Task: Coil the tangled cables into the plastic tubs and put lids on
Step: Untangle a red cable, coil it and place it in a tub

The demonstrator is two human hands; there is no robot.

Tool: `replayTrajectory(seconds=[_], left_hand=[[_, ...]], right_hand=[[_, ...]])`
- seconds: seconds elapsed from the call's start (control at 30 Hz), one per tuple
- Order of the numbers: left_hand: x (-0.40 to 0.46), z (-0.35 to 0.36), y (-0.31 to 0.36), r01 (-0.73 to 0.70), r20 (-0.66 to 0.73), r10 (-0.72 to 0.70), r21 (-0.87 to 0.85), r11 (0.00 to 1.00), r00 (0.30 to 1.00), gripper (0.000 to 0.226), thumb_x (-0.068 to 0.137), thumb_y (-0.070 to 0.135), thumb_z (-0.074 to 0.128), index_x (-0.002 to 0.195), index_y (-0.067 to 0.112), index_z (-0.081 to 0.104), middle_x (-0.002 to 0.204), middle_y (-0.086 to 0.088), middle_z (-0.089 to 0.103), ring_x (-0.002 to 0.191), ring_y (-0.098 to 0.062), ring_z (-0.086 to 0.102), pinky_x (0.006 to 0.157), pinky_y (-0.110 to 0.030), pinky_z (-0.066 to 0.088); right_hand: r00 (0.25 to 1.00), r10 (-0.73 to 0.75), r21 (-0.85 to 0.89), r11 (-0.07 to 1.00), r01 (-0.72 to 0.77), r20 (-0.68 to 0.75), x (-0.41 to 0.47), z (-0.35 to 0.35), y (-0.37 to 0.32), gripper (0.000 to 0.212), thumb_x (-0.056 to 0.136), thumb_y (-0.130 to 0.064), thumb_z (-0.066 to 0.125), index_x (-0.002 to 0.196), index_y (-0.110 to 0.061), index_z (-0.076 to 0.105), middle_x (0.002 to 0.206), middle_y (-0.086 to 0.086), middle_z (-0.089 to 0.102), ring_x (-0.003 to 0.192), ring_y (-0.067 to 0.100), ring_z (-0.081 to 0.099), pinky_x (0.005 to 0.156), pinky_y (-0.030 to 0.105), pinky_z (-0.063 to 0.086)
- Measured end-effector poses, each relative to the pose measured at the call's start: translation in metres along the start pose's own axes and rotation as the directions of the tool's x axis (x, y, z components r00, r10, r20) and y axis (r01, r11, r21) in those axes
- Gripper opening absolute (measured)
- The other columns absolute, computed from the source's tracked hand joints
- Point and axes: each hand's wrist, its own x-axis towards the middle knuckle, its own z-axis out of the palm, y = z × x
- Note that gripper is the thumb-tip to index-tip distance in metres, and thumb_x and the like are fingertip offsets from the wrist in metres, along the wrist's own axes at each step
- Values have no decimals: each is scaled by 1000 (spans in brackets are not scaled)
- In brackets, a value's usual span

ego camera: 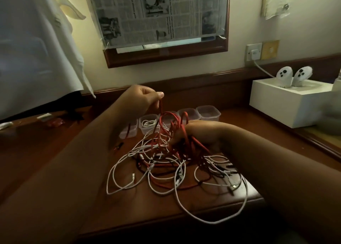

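Left hand (143,98): thumb and fingertips pressed together, pinching a red cable (167,125) and lifting one strand up above the desk. Right hand (195,133): fingers curled down around a bunch of red cable loops; fingertips buried in the loops, exact finger lay hard to make out. Red cable runs from the left pinch down into the right-hand bunch, then into the tangled pile (173,170) of white, red and black cables on the wooden desk (55,151). Which strand belongs to which cable can't be told.

Row of clear plastic tubs (208,112) just behind the pile, partly hidden by the hands and loops. One tub holds a white cable (148,123); the leftmost shows something red, blurred. Lids not made out.

White box (287,103) with two controllers (293,76) at right, cut off at the edge. Newspaper-covered frame (162,22) on the wall. White cloth (33,46) hanging at left.
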Motion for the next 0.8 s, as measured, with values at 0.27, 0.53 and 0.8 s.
replayTrajectory(seconds=[0.27,0.53,0.8], left_hand=[[-52,-27,22,-55,136,69,-109,992,988,43,98,27,56,57,14,54,47,0,38,41,-11,32,42,-20,32],[-73,-18,27,96,132,-31,-519,849,991,47,104,37,41,60,21,45,52,4,28,44,-12,22,46,-29,14],[-77,20,30,272,195,-254,-907,321,947,35,102,30,33,70,20,44,56,5,28,46,-9,25,45,-24,20]], right_hand=[[955,66,-351,935,41,288,-36,54,26,19,84,-15,71,102,-13,67,94,-1,71,90,14,66,88,29,54],[989,147,-900,433,-55,10,-59,74,16,58,85,-57,65,128,-19,62,125,-2,66,114,18,62,97,38,50],[906,-336,-348,907,238,-255,-64,70,-5,29,93,-41,63,96,-12,65,89,11,69,76,17,64,66,28,52]])
